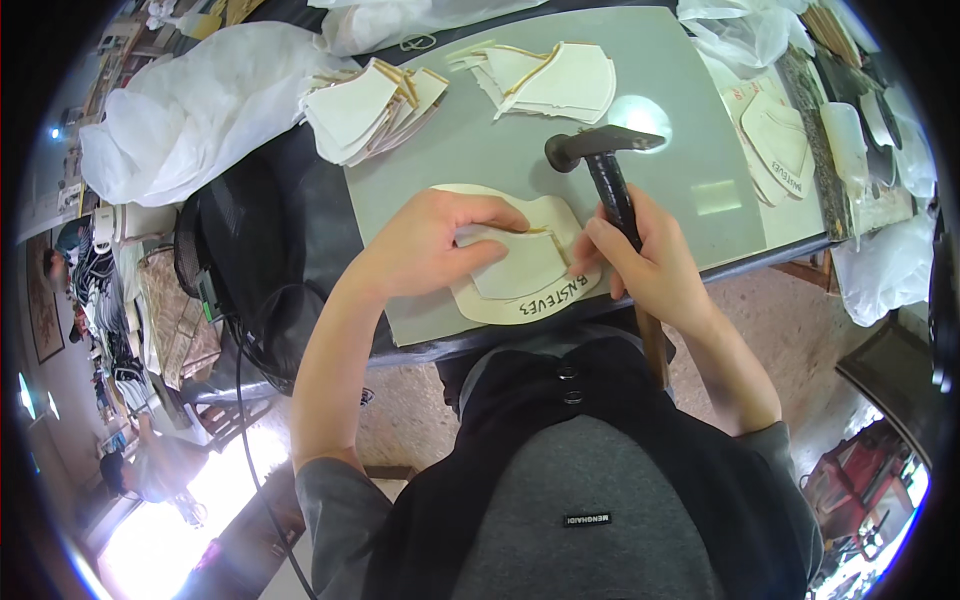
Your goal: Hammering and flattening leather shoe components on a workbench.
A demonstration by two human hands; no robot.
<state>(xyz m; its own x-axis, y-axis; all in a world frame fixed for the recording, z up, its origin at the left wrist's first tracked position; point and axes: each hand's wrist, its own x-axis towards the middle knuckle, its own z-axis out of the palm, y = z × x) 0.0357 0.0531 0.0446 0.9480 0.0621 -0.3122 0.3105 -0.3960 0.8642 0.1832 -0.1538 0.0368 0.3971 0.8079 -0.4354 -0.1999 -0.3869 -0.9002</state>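
Left hand [425, 250] lies flat, fingers together, pressing a small cream leather piece [520, 265] onto a bigger cream template [520, 300] on the grey mat [470, 150]. Right hand [650, 265] is clamped round a hammer [610, 170], head up over the mat, fingertips touching the piece's right edge. Stacks of cut pieces [375, 110] lie further back.
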